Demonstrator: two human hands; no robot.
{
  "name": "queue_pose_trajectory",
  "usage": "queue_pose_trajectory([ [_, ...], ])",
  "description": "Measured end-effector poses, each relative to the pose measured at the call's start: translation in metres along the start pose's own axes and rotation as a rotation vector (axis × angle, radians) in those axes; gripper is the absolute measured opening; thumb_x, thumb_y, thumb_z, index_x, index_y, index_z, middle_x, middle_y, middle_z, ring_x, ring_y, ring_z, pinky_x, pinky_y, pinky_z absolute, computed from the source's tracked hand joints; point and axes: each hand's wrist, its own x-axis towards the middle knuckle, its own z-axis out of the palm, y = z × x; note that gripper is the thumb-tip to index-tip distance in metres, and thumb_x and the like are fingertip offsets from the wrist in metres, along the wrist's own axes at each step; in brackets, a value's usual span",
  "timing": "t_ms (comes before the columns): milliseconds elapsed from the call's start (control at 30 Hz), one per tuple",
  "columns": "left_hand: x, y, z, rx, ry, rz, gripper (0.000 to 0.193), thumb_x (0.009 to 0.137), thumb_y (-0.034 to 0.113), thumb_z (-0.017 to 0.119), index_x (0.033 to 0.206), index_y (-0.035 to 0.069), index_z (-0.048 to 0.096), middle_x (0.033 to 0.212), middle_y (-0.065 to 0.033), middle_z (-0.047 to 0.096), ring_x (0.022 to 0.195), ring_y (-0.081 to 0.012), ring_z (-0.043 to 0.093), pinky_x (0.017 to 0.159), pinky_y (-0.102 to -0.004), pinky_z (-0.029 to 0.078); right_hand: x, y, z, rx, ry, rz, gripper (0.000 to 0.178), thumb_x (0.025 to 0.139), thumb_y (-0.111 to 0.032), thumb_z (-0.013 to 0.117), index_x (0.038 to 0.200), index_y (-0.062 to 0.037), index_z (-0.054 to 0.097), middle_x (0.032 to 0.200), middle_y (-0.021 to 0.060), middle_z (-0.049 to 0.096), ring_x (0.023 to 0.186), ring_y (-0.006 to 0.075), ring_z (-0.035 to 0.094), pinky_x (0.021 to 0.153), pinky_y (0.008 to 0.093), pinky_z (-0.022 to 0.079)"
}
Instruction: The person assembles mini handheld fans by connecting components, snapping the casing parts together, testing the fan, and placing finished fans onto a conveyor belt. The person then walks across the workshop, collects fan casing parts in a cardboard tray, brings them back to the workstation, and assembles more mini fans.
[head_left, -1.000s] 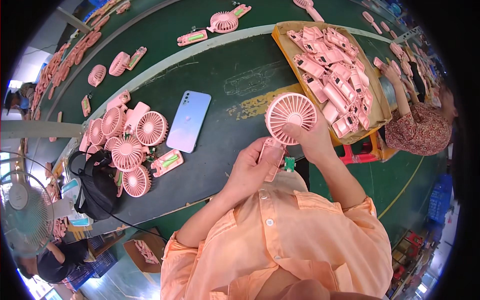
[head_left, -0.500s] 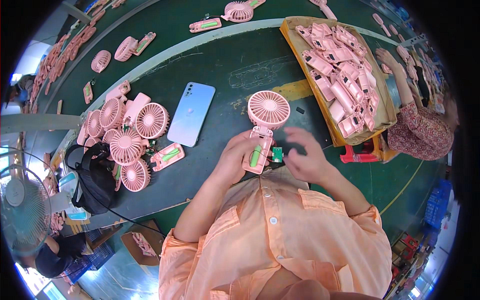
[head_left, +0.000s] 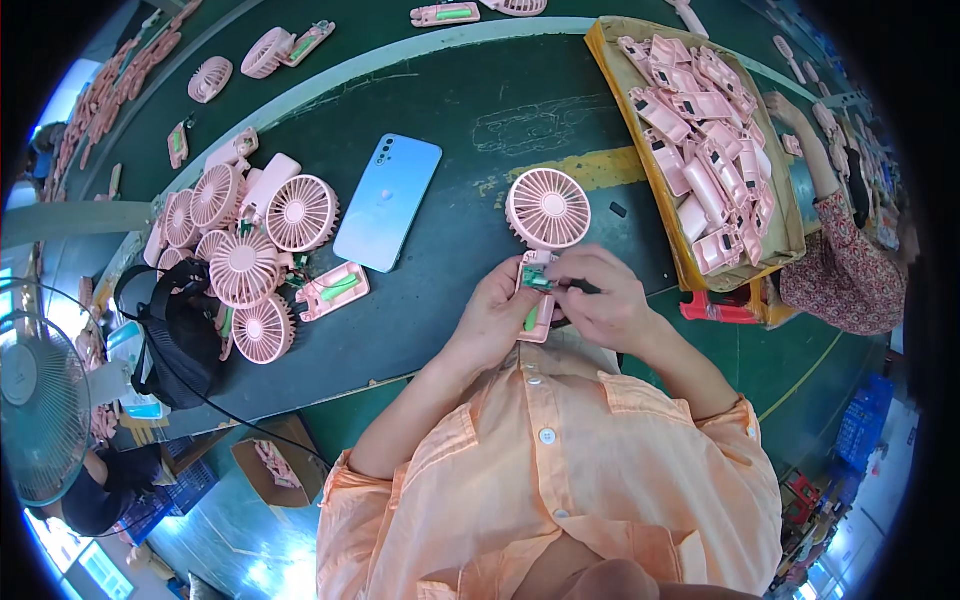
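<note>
My left hand (head_left: 490,318) is closed around the open handle of a pink handheld fan (head_left: 548,208), whose round grille points away from me. Inside the handle lies a green battery cell (head_left: 531,318), partly covered by my left thumb. Above it, a small green circuit board (head_left: 535,276) sits at the upper end of the handle, near the fan's neck. My right hand (head_left: 608,303) pinches the board's right edge with thumb and fingertips. A dark patch shows between those fingers, and I cannot make out what it is.
A blue phone (head_left: 388,203) lies left of the fan, beside a pile of pink fans (head_left: 245,270) and a black bag (head_left: 180,345). At right, a cardboard box (head_left: 668,235) holds pink shells. Beyond it, a co-worker's arm (head_left: 815,150) reaches in. A small black piece (head_left: 618,210) lies nearby.
My right hand has moved left onto the fan handle and taken hold of the circuit board. The board, which hung beside the handle, is now over its upper end. The view has shifted slightly.
</note>
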Motion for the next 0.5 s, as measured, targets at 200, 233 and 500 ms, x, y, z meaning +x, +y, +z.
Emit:
queue_pose_trajectory([
  [200,0.002,-0.01,0.002,0.138,0.084,0.108,0.027,0.094,-0.001,0.039,0.12,0.001,0.047,0.104,-0.0058,0.058,0.091,-0.0121,0.06,0.079,-0.0273,0.053,-0.008,0.005,0.007,-0.163,0.085,-0.071,0.023,0.063,0.01,0.067,0.061,0.0011,0.046,0.089,0.0141,0.062,0.077,0.0283,0.063,0.061,0.0338,0.053],
  [233,0.003,-0.011,0.001,0.259,0.092,0.156,0.026,0.095,0.0,0.038,0.119,0.001,0.047,0.103,-0.0052,0.058,0.092,-0.0114,0.059,0.079,-0.0275,0.053,-0.007,0.004,0.008,-0.163,0.083,-0.068,0.023,0.063,0.01,0.067,0.061,0.0011,0.046,0.089,0.0141,0.062,0.077,0.0283,0.063,0.061,0.0338,0.053],
  [500,0.001,-0.003,0.01,0.103,0.105,0.088,0.024,0.096,0.004,0.041,0.119,0.002,0.049,0.1,-0.0045,0.06,0.088,-0.011,0.061,0.075,-0.0257,0.052,-0.005,0.005,0.007,-0.227,0.169,-0.108,0.017,0.064,0.01,0.064,0.064,0.0015,0.05,0.085,0.0111,0.061,0.073,0.0262,0.061,0.056,0.033,0.051],
])
